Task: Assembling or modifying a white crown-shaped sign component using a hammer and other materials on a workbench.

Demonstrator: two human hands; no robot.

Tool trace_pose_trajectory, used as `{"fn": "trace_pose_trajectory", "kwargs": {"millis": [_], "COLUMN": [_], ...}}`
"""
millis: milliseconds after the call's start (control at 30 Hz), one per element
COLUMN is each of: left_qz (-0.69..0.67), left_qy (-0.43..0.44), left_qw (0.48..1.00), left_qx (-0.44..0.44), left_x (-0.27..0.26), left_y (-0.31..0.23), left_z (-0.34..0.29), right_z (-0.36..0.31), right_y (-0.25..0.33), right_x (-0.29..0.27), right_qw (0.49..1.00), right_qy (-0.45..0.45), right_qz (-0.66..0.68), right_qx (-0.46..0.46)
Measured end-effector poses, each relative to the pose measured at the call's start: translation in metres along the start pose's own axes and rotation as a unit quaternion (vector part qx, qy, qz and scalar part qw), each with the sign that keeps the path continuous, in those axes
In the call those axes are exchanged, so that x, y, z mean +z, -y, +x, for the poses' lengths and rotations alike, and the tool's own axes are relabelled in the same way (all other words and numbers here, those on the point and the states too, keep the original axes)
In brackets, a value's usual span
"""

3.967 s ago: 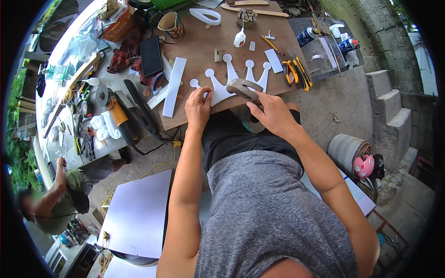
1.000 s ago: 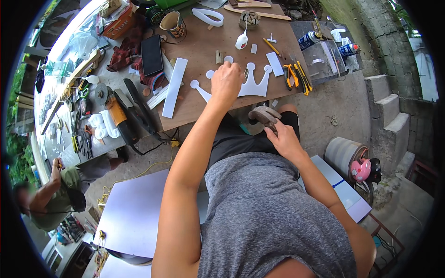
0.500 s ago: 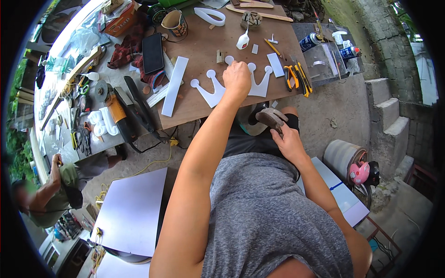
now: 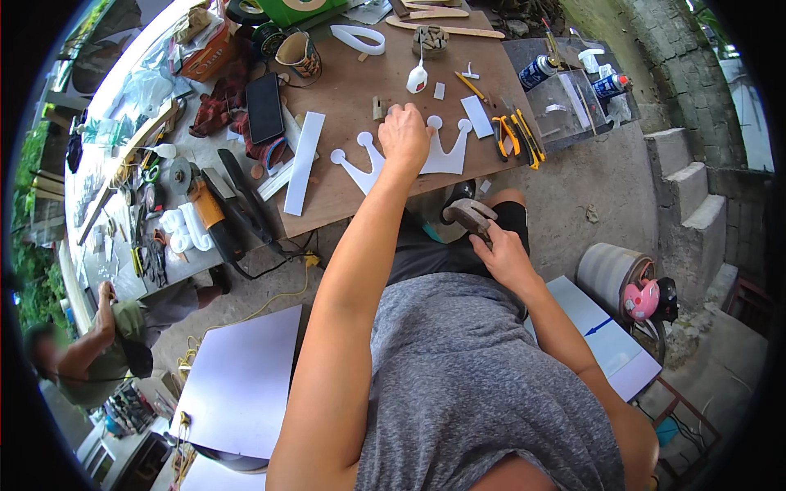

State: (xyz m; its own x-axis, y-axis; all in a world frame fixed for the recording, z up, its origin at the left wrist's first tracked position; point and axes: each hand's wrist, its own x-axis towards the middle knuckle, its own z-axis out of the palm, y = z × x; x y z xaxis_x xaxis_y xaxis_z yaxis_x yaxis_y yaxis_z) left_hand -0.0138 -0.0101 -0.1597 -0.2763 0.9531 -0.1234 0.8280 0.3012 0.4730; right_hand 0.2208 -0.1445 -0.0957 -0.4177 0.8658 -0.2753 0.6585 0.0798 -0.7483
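Observation:
My left hand [image 4: 405,139] is closed, fingers curled down over the middle of a flat white crown-shaped cutout [image 4: 446,157] on the brown board. Its fingertips are hidden, so what they hold cannot be made out. Round tips of the crown show on both sides of the hand. Above my lap, my right hand [image 4: 503,254] grips a worn claw hammer [image 4: 472,218] close to its head; the handle is out of sight. By the left hand stands a small tan block [image 4: 378,107]. A white strip [image 4: 304,164] lies left of the crown, a small white rectangle [image 4: 476,116] to its right.
A white glue bottle [image 4: 417,79], orange-handled pliers [image 4: 505,137] and a pencil [image 4: 471,87] lie around the board. Further left are a phone [image 4: 264,108] and an angle grinder [image 4: 207,204]. Spray cans [image 4: 536,72] stand far right. Another person [image 4: 102,340] is at the left.
My left hand has shifted slightly left on the crown, now covering the round middle tip. The right hand still grips the hammer. The whole view has tilted a little.

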Motion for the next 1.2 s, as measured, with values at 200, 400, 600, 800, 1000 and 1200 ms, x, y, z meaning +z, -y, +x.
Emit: {"fn": "trace_pose_trajectory", "kwargs": {"millis": [200,400,600,800,1000,1200], "left_qz": [0.037,0.016,0.017,0.027,0.050,0.083], "left_qy": [0.034,0.038,0.029,0.047,0.082,0.081], "left_qw": [0.998,0.999,0.999,0.998,0.995,0.993], "left_qx": [-0.026,-0.024,-0.023,-0.010,-0.035,-0.009], "left_x": [-0.004,-0.006,0.004,-0.004,-0.008,-0.009], "left_y": [0.002,0.003,0.007,-0.001,-0.005,-0.009], "left_z": [0.013,0.016,0.019,0.010,0.013,0.012], "right_z": [0.000,-0.001,-0.002,-0.001,0.000,-0.002], "right_y": [0.004,-0.003,0.001,0.001,0.001,0.004], "right_x": [-0.004,-0.004,-0.005,-0.006,-0.006,-0.008], "right_qw": [1.000,1.000,1.000,1.000,1.000,1.000], "right_qy": [0.005,-0.009,-0.001,0.000,-0.003,-0.005], "right_qz": [-0.005,0.002,-0.010,-0.002,-0.001,0.002], "right_qx": [0.018,0.012,0.013,0.015,0.015,0.022]}}
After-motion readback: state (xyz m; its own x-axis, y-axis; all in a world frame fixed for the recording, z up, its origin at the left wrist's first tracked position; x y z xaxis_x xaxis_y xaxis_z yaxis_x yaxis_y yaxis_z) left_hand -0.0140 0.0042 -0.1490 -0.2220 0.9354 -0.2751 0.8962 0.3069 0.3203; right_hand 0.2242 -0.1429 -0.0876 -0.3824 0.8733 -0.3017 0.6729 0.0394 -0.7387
